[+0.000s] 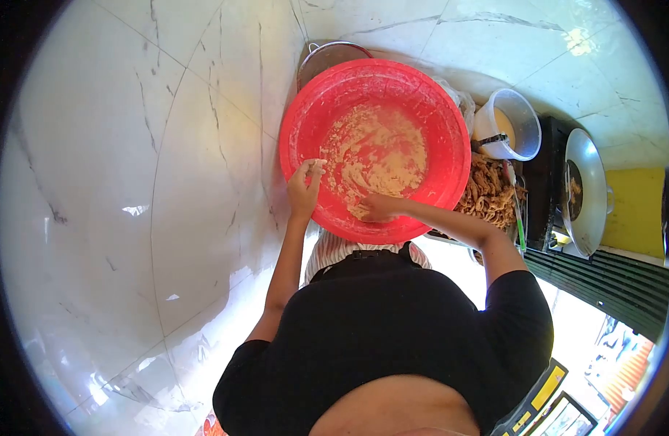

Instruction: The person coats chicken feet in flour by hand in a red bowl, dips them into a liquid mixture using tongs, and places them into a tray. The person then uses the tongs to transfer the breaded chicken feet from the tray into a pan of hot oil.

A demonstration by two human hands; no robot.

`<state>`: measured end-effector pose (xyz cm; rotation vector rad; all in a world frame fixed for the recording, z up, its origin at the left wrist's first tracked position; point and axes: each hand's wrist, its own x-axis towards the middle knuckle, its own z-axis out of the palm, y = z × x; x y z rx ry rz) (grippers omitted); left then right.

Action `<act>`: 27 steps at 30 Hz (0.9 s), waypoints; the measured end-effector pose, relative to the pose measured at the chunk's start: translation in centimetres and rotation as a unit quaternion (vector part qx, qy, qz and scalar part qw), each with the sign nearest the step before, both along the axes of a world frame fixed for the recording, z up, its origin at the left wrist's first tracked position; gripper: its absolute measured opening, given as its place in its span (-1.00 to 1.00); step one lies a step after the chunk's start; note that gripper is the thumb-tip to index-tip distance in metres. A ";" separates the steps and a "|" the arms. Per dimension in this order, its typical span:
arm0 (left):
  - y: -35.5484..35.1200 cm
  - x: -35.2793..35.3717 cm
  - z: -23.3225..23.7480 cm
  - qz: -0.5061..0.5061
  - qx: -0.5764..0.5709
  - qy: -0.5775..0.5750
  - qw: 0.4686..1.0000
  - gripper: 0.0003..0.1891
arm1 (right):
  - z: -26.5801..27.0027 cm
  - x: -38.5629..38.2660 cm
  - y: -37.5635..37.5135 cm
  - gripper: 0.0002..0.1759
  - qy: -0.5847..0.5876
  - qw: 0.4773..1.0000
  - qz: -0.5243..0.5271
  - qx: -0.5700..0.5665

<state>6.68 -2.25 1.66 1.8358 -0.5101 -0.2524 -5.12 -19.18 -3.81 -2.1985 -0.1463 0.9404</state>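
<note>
A large red basin [297, 116] holds a yellowish, crumbly flour-like mixture [392, 145] spread over its bottom. At the basin's left rim is my left hand [305, 185], its fingers bent together with pale residue on the tips; whatever may be between them is too small to name. My right hand [378, 208] reaches down into the near part of the basin, touching the mixture, and its fingertips are partly hidden there.
Right of the basin are a pile of brown fried pieces [491, 192], a translucent bucket [527, 123] with pale liquid, green-handled tongs [520, 227] and a wide metal wok [592, 189]. A round metal lid or pan [327, 58] stands behind. Marble-patterned walls [204, 131] enclose the left and back.
</note>
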 end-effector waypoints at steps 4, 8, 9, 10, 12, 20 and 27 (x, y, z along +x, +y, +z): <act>0.0 0.1 -0.3 -0.006 -0.007 0.009 1.000 -0.78 | -0.1 -0.2 -1.6 -0.40 0.207 0.949 -0.211 0.107; 0.0 0.2 -0.3 -0.013 -0.007 0.019 1.000 -0.78 | 1.5 2.1 -5.4 -0.32 0.221 0.921 -0.304 0.103; 0.1 0.2 -0.3 -0.014 -0.002 0.017 1.000 -0.78 | 1.9 2.6 -6.8 -0.31 0.236 0.921 -0.294 0.103; 0.1 0.2 -0.4 -0.015 0.003 0.015 1.000 -0.78 | 3.2 2.6 -7.5 -0.31 0.237 0.920 -0.296 0.104; 0.1 0.2 -0.7 -0.012 -0.004 0.006 1.000 -0.77 | 5.4 2.5 -9.0 -0.39 0.072 0.946 -0.297 0.104; 0.1 0.3 -1.0 -0.011 -0.006 -0.003 1.000 -0.77 | -12.7 2.6 -9.4 -0.29 -0.054 0.912 -0.272 -0.301; 0.1 0.3 -1.1 -0.006 -0.010 0.003 1.000 -0.78 | -4.7 -0.1 -1.7 -0.24 0.020 0.941 -0.171 -0.290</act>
